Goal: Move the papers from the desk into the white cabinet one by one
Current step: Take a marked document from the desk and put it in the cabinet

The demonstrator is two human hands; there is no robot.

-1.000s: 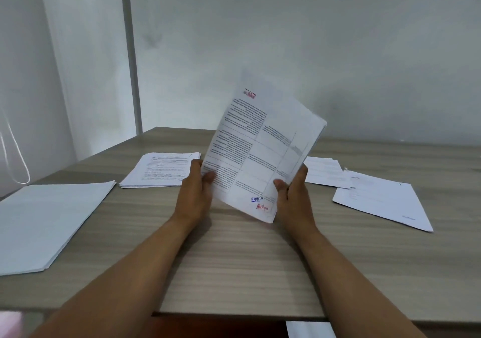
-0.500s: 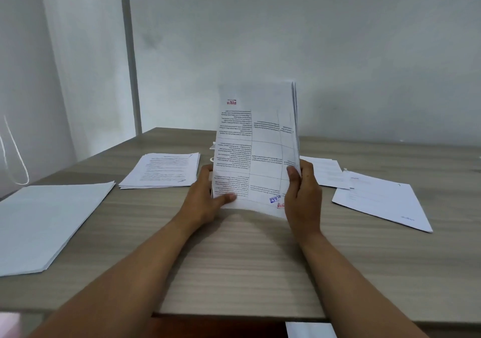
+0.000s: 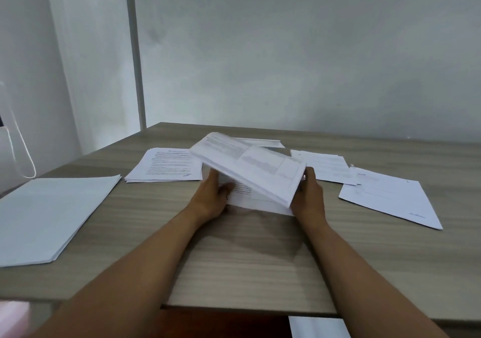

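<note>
Grey-brown wood-grain desk [image 3: 260, 267], carrying five loose lots of white printed paper plus one held sheaf. Counted from the left: thick blank-faced white stack [image 3: 49, 215] at the left edge; printed stack with black text lines [image 3: 166, 167] behind the left hand; thin sheets at the far middle [image 3: 263, 142], mostly hidden; printed sheets right of centre [image 3: 325, 166]; large sheet lying askew at the right [image 3: 387, 199], overlapping the one before it. Held sheaf of white printed pages with a ruled table [image 3: 250, 166], tilted low over the desk at centre, lower pages sagging onto the surface. Left hand [image 3: 210, 199] under the left side, fingers clamped on the sheaf; right hand [image 3: 309, 194] at the right corner, fingers likewise closed on it. Two bare forearms. Writing everywhere too blurred to read; small blue mark near the askew sheet's corner, illegible.
</note>
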